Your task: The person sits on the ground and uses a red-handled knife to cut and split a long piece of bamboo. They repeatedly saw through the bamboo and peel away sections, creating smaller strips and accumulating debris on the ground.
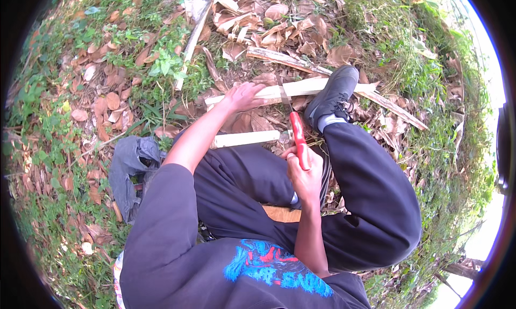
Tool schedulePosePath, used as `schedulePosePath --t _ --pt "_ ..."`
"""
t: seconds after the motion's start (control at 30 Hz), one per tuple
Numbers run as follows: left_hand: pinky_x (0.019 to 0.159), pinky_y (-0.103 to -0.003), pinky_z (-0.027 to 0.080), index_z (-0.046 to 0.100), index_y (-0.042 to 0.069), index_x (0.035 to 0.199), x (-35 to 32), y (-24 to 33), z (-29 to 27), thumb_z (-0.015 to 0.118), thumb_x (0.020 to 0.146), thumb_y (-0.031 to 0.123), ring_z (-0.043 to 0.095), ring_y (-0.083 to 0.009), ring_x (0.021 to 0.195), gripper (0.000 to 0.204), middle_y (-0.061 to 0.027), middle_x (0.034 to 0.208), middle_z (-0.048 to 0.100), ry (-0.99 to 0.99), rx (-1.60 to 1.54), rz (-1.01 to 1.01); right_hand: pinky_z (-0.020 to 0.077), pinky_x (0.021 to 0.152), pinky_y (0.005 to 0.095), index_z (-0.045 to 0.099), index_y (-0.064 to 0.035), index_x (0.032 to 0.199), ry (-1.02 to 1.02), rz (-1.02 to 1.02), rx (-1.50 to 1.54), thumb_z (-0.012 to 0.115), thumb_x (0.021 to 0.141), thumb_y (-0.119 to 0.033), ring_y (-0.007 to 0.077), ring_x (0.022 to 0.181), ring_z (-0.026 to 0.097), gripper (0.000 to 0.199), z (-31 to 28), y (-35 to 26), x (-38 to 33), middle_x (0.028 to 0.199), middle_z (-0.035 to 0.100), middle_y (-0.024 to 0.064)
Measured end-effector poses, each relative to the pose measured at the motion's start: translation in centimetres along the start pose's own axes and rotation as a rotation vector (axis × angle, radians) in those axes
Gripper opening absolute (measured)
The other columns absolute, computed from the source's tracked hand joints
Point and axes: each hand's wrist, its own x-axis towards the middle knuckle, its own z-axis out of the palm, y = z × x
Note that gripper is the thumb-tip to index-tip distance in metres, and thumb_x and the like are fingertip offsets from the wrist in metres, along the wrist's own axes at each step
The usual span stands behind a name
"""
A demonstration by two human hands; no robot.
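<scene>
Head view: the left hand (243,96) presses flat on a pale split wood strip (301,87) lying across the leaf litter (107,94). The right hand (304,172) grips a red-handled knife (299,139), blade on the strip. A black shoe (334,94) pins the strip.
</scene>
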Motion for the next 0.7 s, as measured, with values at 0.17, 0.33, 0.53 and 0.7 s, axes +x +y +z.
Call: schedulePosePath --t 0.17,0.33,0.53,0.7 --pt "0.094 -0.053 0.052 0.055 0.01 0.125 -0.5 0.4 1.1 0.06 0.093 0.055 0.063 -0.035 0.111 0.056 -0.0159 0.111 0.066 0.058 0.086 -0.036 0.0385 0.052 0.0232 0.067 0.0025 0.085 0.011 -0.007 -0.013 0.057 0.088 -0.003 0.0029 0.056 0.047 0.011 -0.5 -0.3 -0.8 0.062 0.054 -0.002" --pt "0.083 -0.05 0.055 0.058 0.006 0.114 -0.5 -0.6 2.8 0.064 0.091 0.052 0.067 -0.0362 0.098 0.052 -0.016 0.098 0.065 0.205 0.034 0.033 0.0382 0.051 0.0239 0.067 0.0024 0.084 -0.041 0.096 -0.031 0.058 0.087 -0.004 0.003 0.054 0.047 0.011 -0.4 0.0 -1.7 0.059 0.053 -0.0024" --pt "0.072 -0.045 0.058 0.056 0.002 0.117 -0.2 -1.3 3.9 0.072 0.088 0.044 0.069 -0.0327 0.089 0.053 -0.0142 0.093 0.065 0.275 0.097 0.124 0.0398 0.049 0.0259 0.066 0.0033 0.083 -0.014 0.048 -0.119 0.058 0.084 -0.004 0.0056 0.05 0.049 0.011 -0.3 -0.3 -2.6 0.056 0.053 0.0009" --pt "0.072 -0.043 0.059 0.057 0.002 0.114 -0.5 -3.0 6.0 0.073 0.089 0.045 0.07 -0.034 0.085 0.052 -0.0149 0.09 0.067 0.569 0.1 0.278 0.041 0.049 0.027 0.066 0.0035 0.083 -0.026 0.026 -0.14 0.057 0.082 -0.003 0.0074 0.049 0.051 0.012 -0.2 0.1 -2.4 0.055 0.055 0.003"
